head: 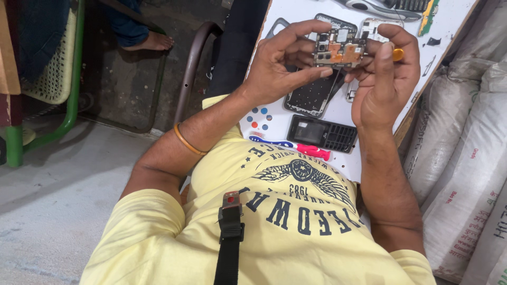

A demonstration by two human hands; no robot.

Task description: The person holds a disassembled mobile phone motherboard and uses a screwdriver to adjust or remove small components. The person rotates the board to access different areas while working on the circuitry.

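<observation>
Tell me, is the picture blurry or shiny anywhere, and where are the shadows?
Head view: even, soft daylight; the circuit board held between the left hand and right hand looks fairly sharp. The white table is bright, almost washed out. Soft shadows lie under the green chair on the floor. The edges bend slightly, as through a wide lens.

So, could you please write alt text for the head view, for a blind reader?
Both hands, left and right, hold a small circuit board above a white table. Below it lie an opened phone, a black keypad phone and a red tool.
</observation>
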